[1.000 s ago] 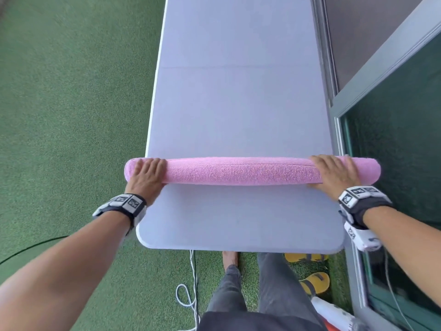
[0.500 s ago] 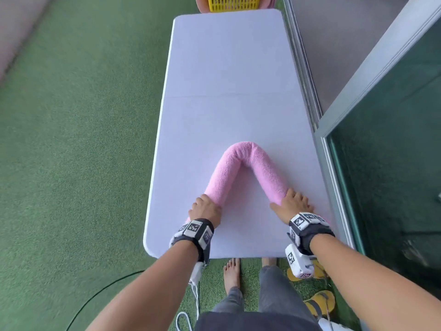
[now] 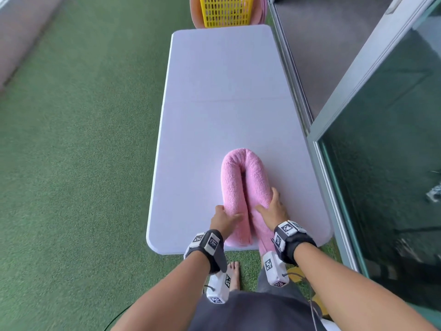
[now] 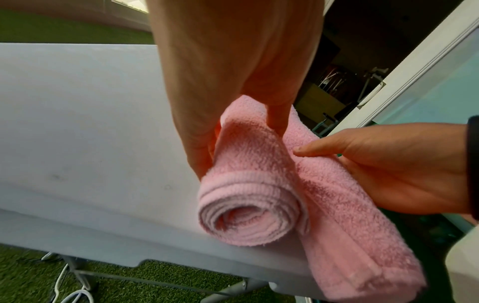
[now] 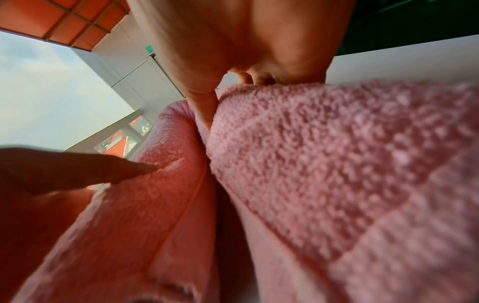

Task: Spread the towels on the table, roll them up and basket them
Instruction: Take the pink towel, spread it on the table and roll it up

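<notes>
Two limbs of one rolled pink towel [image 3: 248, 185] lie side by side on the lower part of a long pale table [image 3: 226, 91], bent into a narrow U whose bend points toward the top of the head frame. Green artificial turf [image 3: 78, 151] fills the left of that frame, and a grey-framed glass door [image 3: 381, 151] runs down the right. A yellow basket [image 3: 226, 11] stands past the far end of the table, at the top centre, well apart from the towel.

From above, the left hand [image 3: 223, 219] grips the left limb and the right hand [image 3: 274, 207] grips the right limb, thumbs lying toward the crease between them. Both loose ends reach the near table edge, the right one hanging slightly over it.

Only the left wrist view shows the spiral end [image 4: 249, 217] of the left limb, its layers wound tight, with the left thumb [image 4: 278, 119] pressed into the crease and the right hand [image 4: 388, 166] cupped round the neighbouring limb. It also shows a grey table leg [image 4: 83, 280] and a white cable [image 4: 62, 285] on the turf at the bottom left.

The right wrist view is blurred; close-up terry fills most of it, with orange roof tiles [image 5: 59, 20] in the upper left.

Bare feet [image 3: 235, 275] and a yellow sandal show on the turf below the table edge, partly hidden by the forearms and wrist cameras.
</notes>
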